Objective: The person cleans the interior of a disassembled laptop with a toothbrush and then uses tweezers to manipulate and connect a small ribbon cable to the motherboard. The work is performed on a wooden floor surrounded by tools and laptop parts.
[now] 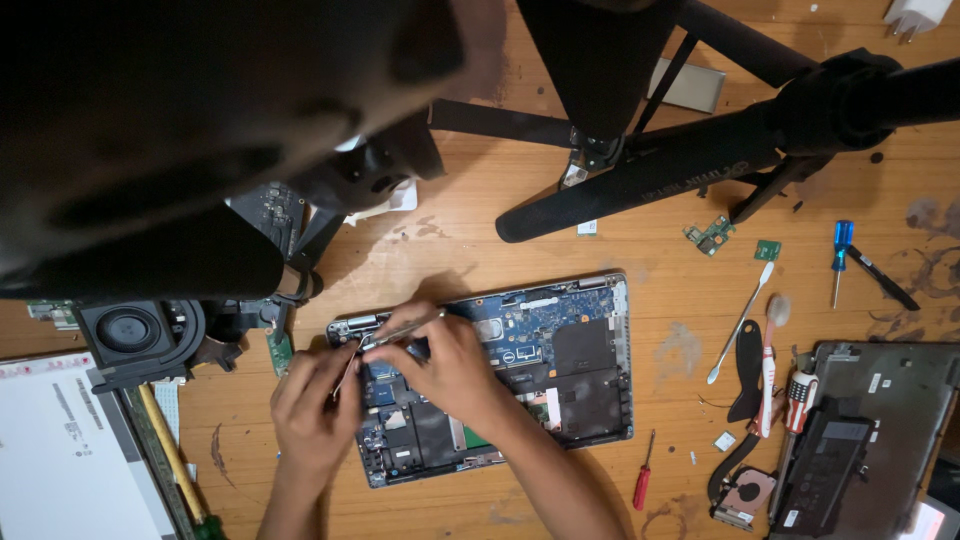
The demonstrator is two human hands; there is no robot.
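An opened laptop base (pixel 580 375) lies on the wooden table with its blue circuit board and black parts exposed. Both hands work over its left part. My right hand (pixel 450 365) pinches a thin metal tool (pixel 400 330) that slants toward the laptop's upper left corner. My left hand (pixel 318 400) rests at the laptop's left edge, its fingers closed on a thin metal piece (pixel 345 375) right beside the tool's lower end. What lies under the fingers is hidden.
A black tripod (pixel 650 150) spans the table's far side. At right lie a red screwdriver (pixel 642 482), a blue screwdriver (pixel 841 255), a white spudger (pixel 740 322), a toothbrush, a fan and another laptop shell with battery (pixel 860 440). At left stand a speaker (pixel 135 335) and a white panel (pixel 60 460).
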